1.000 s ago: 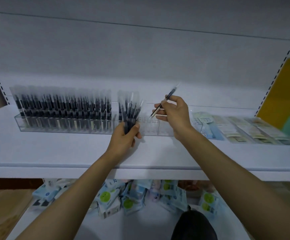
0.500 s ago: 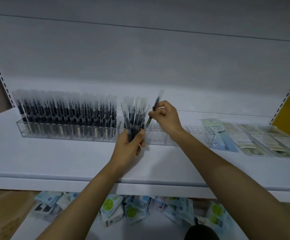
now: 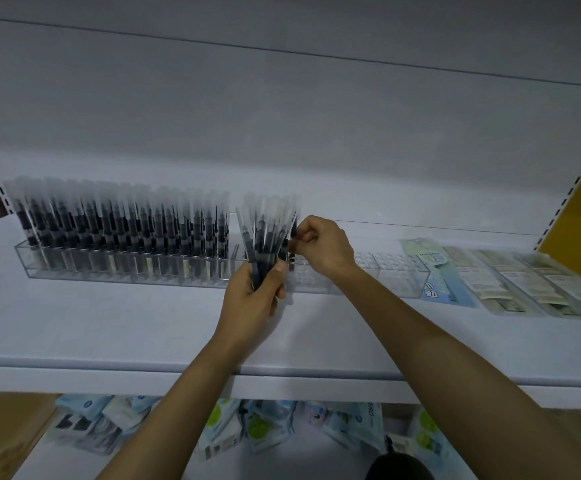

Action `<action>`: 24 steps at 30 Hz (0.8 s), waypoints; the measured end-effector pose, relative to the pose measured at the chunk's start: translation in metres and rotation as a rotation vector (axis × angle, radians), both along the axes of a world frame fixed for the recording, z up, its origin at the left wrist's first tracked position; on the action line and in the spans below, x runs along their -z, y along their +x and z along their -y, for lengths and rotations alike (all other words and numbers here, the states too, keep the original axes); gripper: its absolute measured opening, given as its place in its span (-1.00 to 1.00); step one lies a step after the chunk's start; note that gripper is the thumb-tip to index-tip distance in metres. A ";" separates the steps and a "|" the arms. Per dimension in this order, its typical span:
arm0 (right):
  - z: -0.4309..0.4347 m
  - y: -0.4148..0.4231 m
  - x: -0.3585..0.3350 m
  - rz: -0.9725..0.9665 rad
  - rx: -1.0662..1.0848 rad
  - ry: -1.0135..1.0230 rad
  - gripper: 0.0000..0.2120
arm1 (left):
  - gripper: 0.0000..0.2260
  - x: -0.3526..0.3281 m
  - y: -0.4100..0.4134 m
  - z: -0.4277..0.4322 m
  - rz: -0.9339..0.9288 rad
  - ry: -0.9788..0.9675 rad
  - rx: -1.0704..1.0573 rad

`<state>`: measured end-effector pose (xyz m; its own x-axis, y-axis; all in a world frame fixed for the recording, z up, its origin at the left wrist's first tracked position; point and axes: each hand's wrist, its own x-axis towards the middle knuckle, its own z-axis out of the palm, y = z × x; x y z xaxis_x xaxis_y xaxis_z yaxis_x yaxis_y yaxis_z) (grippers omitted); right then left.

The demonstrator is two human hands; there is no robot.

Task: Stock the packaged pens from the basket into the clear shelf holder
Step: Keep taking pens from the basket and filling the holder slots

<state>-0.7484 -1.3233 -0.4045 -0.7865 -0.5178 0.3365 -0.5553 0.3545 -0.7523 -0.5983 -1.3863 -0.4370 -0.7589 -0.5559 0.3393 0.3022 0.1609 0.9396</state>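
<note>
Your right hand (image 3: 323,249) is pinching one packaged pen (image 3: 293,233), having dropped it from a raised tilt to upright beside the bundle (image 3: 265,233) your left hand (image 3: 249,303) is gripping. It's probably going into the next empty slot of the clear holder (image 3: 400,277); tip hidden.

Setting: retail shop, stationery section.

Evidence:
- White display shelf (image 3: 109,323) with a plain back panel (image 3: 282,116). Slotted uprights (image 3: 573,188) run up both side edges.
- Clear shelf holder (image 3: 400,275) sits along the rear of the shelf. Its left part is packed with identical packaged pens (image 3: 126,230), upright in tight ranks, and gridded cells show at its right part.
- Flat printed packets (image 3: 511,285) lie overlapped at the shelf's right end.
- Lower shelf (image 3: 299,459) carries a loose heap of sealed pouches (image 3: 258,427), several with round green labels.
- Many copies of each item, all in sales wrapping.
</note>
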 end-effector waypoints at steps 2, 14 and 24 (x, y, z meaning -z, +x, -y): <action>0.001 0.001 0.001 -0.019 0.019 0.033 -0.80 | -0.77 0.000 0.001 0.000 0.010 -0.017 0.007; -0.002 -0.005 0.000 0.042 -0.020 -0.020 -0.74 | -0.76 0.001 0.001 0.002 0.018 0.003 0.006; -0.012 -0.004 0.000 0.037 -0.072 -0.077 -0.83 | -0.83 -0.003 0.005 -0.002 0.003 0.046 0.010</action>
<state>-0.7520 -1.3116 -0.4046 -0.7611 -0.5470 0.3486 -0.5484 0.2556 -0.7962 -0.5931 -1.3845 -0.4339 -0.7655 -0.5632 0.3112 0.3006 0.1147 0.9468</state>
